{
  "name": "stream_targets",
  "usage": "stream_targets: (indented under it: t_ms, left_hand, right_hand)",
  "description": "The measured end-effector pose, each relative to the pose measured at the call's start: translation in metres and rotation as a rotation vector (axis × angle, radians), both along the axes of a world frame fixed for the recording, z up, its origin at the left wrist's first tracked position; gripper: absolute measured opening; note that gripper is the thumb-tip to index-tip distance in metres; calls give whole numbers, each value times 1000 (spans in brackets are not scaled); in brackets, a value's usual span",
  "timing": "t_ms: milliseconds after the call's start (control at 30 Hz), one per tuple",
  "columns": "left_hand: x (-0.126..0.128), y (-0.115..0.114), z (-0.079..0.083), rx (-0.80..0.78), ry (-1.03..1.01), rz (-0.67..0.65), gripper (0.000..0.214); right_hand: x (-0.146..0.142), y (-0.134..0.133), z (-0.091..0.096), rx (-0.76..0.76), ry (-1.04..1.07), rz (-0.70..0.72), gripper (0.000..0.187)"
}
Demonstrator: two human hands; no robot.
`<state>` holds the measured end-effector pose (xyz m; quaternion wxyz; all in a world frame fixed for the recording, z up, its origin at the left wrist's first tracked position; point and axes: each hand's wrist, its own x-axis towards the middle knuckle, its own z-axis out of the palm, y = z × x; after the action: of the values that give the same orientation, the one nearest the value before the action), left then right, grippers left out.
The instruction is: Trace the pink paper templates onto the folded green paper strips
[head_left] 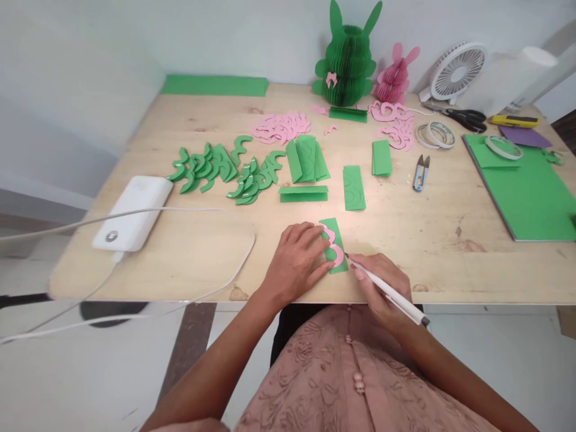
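Left hand (299, 259) flat, right hand (382, 283) curled.

Readable text: none was legible anywhere.
Power bank (132, 213): white casing showed no readable brand.
Pen (389, 292): white barrel bore no readable print.
Green strip (338, 267): no words or numbers could be read.

Clothing, located from the table (450, 270):

- **Garment:** Directly below the near edge is a dusty-pink garment (315, 390) of textured fabric, with raised floral and scroll embroidery.
- **Buttons:** A row of small round buttons (357, 379) in the same pink runs down its centre front.
- **Under the edge:** A strip of black fabric (292, 324) shows above the pink.
- **Arms:** The left hand (297, 258), the right hand (382, 285) and both forearms are uncovered.
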<state>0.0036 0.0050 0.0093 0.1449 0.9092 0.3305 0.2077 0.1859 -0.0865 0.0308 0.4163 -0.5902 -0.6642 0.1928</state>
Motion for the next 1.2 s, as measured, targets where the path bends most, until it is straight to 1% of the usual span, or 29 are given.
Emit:
stream_targets:
  t_ms: [67,167,233,533,867,1200]
  left_hand:
    - [0,0,0,1,0,5,24]
    - [0,0,0,-4,-1,7,23]
    - [0,0,-1,-8,-2,6,23]
    - [0,0,0,1,-6,7,23]
    - [0,0,-1,1,-10,7,23]
    - [0,0,-1,1,-10,8,23]
  right_hand:
    - [-2,-2,0,-53,37,-27,20]
    - [-5,-3,-3,-134,31,-113,12]
    - [-7,-3,-5,-157,19,-144,8]
    - [-9,-1,-5,-95,-30,-129,10]
    - [-9,-1,-8,-65,-69,-100,10]
    - [-9,-1,-6,-47,-81,-110,9]
